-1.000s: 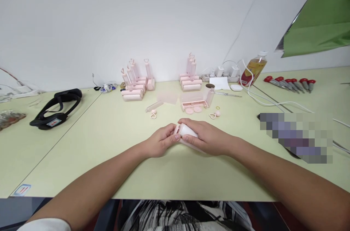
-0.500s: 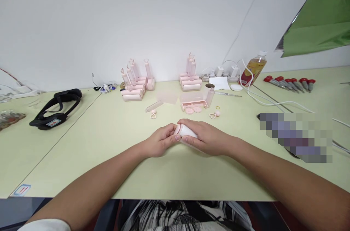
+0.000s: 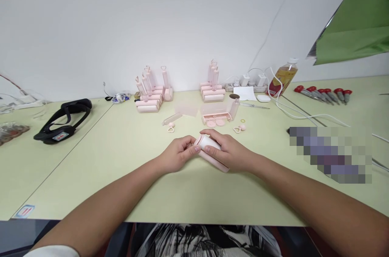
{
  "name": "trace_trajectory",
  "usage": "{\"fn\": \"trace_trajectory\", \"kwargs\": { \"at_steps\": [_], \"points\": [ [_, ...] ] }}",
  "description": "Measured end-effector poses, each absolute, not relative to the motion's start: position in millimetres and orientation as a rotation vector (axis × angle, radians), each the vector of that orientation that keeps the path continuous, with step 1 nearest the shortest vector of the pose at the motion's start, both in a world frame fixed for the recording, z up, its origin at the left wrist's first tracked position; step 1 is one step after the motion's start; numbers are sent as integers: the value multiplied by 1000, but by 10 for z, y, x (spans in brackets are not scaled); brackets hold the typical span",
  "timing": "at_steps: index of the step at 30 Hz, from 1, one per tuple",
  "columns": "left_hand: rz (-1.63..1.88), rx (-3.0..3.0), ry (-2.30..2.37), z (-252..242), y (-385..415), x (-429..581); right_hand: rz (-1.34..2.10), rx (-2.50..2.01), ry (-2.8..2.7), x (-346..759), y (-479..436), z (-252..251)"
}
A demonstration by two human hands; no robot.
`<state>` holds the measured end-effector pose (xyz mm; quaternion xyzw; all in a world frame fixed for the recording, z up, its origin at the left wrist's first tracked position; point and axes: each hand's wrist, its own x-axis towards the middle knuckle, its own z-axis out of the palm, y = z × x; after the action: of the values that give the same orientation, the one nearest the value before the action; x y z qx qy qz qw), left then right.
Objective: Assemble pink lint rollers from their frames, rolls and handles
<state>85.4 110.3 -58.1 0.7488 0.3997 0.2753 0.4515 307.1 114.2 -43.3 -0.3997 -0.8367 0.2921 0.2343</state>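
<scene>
A pink and white rounded case [image 3: 214, 161] is held between my two hands above the near middle of the table. My left hand [image 3: 180, 154] grips its left end, the thumb on the rim. My right hand [image 3: 229, 152] wraps over its white top from the right. Just beyond lie an open pink case [image 3: 216, 118] with two round pink discs before it, a clear tube [image 3: 172, 118], and a clear cylinder [image 3: 234, 110] standing upright. Heart-shaped rings with round pink ends [image 3: 171, 129] [image 3: 237, 129] lie on either side.
Pink cases with upright tubes [image 3: 148, 103] [image 3: 213, 93] stand near the wall. A black headset [image 3: 62, 123] is at left; a bottle [image 3: 282, 77], white cables, red-capped tools [image 3: 326, 94] and a pixelated object [image 3: 331, 155] are at right.
The held case has turned, so more of its pink lower side shows at the right. My right hand's fingers have shifted slightly on it.
</scene>
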Motion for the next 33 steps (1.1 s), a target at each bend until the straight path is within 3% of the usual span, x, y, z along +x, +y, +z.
{"fn": "trace_trajectory", "kwargs": {
  "at_steps": [16,29,33],
  "points": [
    [732,1922,1253,-578,1245,737,841,-1272,-2179,3066,1223,-549],
    [577,1876,1431,-506,1275,664,542,-1136,-2457,3047,1201,-587],
    [728,1978,1611,-508,1376,553,498,-1189,-2468,3059,1222,-602]
  ]
}}
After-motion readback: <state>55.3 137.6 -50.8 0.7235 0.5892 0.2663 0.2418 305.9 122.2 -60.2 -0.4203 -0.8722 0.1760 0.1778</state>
